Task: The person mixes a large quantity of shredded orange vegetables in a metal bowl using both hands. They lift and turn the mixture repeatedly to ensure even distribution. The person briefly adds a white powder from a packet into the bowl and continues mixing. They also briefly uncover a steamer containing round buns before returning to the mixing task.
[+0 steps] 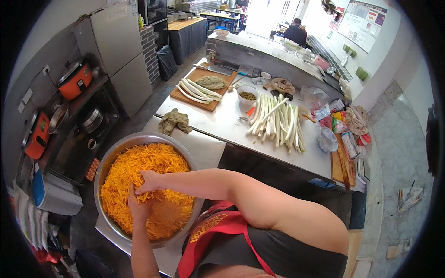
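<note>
A wide stainless steel basin [100,180] in front of me holds a deep heap of orange shreds [156,153], which look like shredded carrot. My right hand [150,181] reaches in from the right, its fingers curled into the shreds. Against it, from below, comes my left hand [138,201], and a clump of shreds is caught between the two. Some fingertips are buried. Near the basin's lower right side, a brownish powdery patch [167,212] lies on the shreds.
A crumpled cloth [174,121] lies behind the basin. On the steel counter [208,121] are a wooden board [194,100] with scallion stalks, a cleaver [217,70], a white bowl [248,94] and a pile of scallions [274,121]. Orange cookers [74,81] line the left wall. A person [296,33] sits far off.
</note>
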Demonstrator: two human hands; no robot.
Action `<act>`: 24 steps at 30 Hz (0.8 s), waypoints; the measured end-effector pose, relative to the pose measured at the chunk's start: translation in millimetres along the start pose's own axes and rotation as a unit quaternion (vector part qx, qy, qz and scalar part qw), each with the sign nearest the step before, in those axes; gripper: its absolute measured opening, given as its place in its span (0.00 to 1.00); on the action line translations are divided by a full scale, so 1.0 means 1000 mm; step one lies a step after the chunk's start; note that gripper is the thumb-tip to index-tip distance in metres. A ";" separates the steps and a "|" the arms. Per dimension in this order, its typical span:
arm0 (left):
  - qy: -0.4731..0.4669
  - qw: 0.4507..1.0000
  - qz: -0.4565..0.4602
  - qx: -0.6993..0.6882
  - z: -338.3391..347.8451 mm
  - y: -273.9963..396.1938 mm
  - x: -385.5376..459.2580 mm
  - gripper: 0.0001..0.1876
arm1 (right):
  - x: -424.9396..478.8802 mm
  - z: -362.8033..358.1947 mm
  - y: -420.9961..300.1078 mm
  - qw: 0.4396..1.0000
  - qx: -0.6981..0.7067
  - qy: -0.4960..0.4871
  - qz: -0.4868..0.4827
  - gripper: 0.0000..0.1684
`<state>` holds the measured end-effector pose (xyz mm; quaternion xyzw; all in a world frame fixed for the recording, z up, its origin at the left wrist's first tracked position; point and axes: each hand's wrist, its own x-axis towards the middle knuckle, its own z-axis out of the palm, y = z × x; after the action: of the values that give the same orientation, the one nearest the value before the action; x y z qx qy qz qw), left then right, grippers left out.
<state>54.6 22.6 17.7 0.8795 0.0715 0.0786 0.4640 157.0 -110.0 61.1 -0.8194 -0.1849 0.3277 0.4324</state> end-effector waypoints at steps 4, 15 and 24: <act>0.030 0.994 0.037 -0.102 -0.004 0.007 0.002 0.44 | -0.011 -0.011 -0.016 0.998 -0.001 0.041 -0.054 0.54; -0.052 0.990 0.107 -0.072 -0.056 0.029 0.027 0.22 | -0.004 -0.016 -0.046 0.988 0.022 0.087 -0.127 0.43; -0.045 0.979 0.057 -0.193 -0.057 0.009 0.038 0.11 | -0.005 -0.027 -0.052 0.979 0.070 0.057 -0.184 0.26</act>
<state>80.8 71.7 59.7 0.7786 -0.0159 0.0777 0.6225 171.3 -99.6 117.1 -0.7564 -0.2845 0.2077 0.5512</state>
